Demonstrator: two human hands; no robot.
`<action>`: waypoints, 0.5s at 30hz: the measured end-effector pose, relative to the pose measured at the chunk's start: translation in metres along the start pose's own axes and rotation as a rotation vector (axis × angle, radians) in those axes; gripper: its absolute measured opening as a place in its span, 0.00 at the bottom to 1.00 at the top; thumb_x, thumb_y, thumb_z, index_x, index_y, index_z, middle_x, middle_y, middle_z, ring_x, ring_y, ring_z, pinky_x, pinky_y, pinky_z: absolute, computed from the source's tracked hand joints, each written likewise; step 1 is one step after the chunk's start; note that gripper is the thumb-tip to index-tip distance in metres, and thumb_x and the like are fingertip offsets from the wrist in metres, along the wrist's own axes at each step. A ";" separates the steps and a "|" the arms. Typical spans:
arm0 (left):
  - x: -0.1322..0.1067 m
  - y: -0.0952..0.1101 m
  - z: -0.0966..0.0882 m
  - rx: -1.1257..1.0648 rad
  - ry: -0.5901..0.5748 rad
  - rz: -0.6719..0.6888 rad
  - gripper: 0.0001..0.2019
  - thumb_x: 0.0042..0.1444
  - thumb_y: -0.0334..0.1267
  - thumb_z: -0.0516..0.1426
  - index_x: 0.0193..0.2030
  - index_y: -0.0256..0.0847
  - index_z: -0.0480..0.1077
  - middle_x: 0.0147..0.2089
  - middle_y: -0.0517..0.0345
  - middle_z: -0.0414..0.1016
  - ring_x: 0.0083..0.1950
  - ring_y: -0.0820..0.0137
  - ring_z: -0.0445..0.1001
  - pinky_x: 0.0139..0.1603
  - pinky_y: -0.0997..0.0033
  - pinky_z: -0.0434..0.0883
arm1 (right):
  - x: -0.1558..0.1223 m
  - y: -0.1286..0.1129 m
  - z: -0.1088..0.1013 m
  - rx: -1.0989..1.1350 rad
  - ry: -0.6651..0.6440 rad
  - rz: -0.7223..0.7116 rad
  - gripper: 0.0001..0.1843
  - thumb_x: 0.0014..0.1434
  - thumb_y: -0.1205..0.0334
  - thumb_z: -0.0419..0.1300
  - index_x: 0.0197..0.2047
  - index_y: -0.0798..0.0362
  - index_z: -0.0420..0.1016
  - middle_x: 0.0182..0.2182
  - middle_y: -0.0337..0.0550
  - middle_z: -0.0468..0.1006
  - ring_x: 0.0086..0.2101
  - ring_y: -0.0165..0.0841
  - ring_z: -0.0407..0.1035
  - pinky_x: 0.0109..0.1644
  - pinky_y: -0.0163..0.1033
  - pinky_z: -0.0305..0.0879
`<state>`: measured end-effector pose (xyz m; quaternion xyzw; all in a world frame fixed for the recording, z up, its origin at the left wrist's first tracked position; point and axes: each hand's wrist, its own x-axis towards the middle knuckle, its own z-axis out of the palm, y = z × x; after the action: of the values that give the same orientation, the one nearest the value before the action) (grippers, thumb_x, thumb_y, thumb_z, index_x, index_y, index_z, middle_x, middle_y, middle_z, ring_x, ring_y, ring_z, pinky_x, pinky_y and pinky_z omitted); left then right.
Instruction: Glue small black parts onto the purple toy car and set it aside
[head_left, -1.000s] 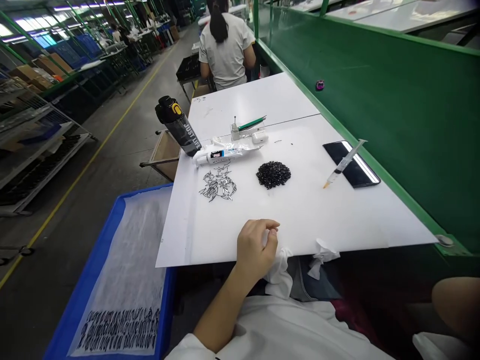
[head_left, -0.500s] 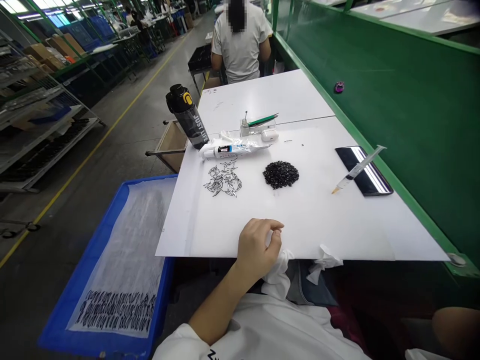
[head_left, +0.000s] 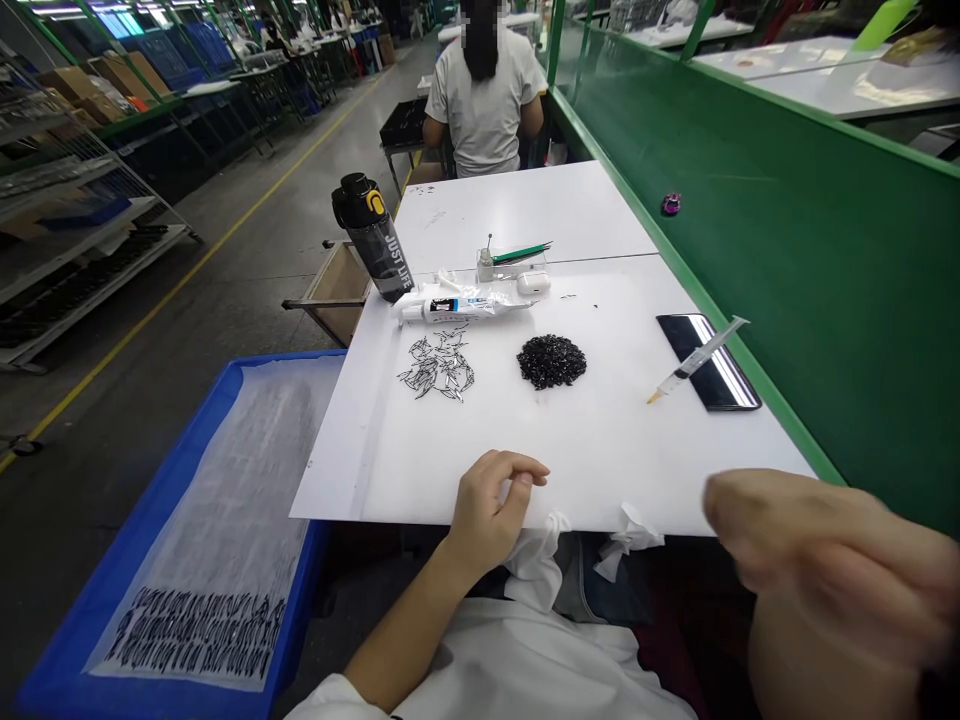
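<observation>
My left hand (head_left: 491, 505) rests on the front edge of the white table, its fingers loosely curled and the thumb close to the fingertips; nothing shows in it. White tissue (head_left: 538, 568) hangs off the edge beside it. At lower right my right hand (head_left: 817, 560) is raised and smeared by motion, so its fingers cannot be made out. Beyond the left hand lies a pile of small black shiny pieces (head_left: 551, 361). To its left is a loose heap of thin, pointed wire-outlined pieces (head_left: 437, 366). A syringe (head_left: 694, 362) with a yellowish tip leans over a dark phone (head_left: 720, 375).
Behind the heaps lie a white tube (head_left: 465, 305), green tweezers (head_left: 521, 253) and a white case (head_left: 533, 283). A black bottle (head_left: 373, 238) stands at the left edge. Lower left, a blue tray (head_left: 217, 420) holds paper with rows of dark pieces. A green partition (head_left: 787, 260) borders the right.
My right hand has come up into view at the right, over the table's corner. My left hand keeps its place at the edge. The view has shifted slightly.
</observation>
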<state>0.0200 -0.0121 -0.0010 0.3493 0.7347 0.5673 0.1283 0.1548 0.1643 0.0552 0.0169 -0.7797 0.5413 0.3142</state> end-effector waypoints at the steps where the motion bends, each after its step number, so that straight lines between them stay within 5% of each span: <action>1: 0.000 0.000 -0.001 -0.038 -0.004 -0.023 0.11 0.59 0.33 0.48 0.36 0.40 0.71 0.33 0.57 0.75 0.37 0.70 0.73 0.41 0.69 0.70 | 0.003 0.009 0.002 -0.010 -0.001 0.035 0.13 0.63 0.58 0.50 0.32 0.45 0.73 0.15 0.37 0.66 0.17 0.28 0.60 0.20 0.35 0.58; 7: 0.002 0.004 0.003 0.176 -0.134 0.017 0.10 0.58 0.31 0.48 0.38 0.41 0.71 0.34 0.60 0.76 0.38 0.70 0.71 0.42 0.67 0.67 | 0.012 0.054 0.013 -0.301 -0.136 0.627 0.15 0.59 0.49 0.52 0.34 0.50 0.73 0.22 0.37 0.72 0.24 0.29 0.66 0.30 0.35 0.63; 15: 0.002 0.006 0.004 0.299 -0.173 -0.024 0.09 0.59 0.34 0.48 0.39 0.43 0.70 0.32 0.63 0.75 0.30 0.73 0.68 0.35 0.71 0.65 | 0.001 0.066 0.013 -0.258 -0.064 0.640 0.17 0.60 0.48 0.49 0.38 0.50 0.72 0.24 0.36 0.72 0.26 0.28 0.66 0.32 0.34 0.60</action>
<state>0.0234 -0.0067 0.0037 0.4034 0.8010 0.4181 0.1445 0.1235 0.1812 -0.0021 -0.2515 -0.8171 0.5084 0.1035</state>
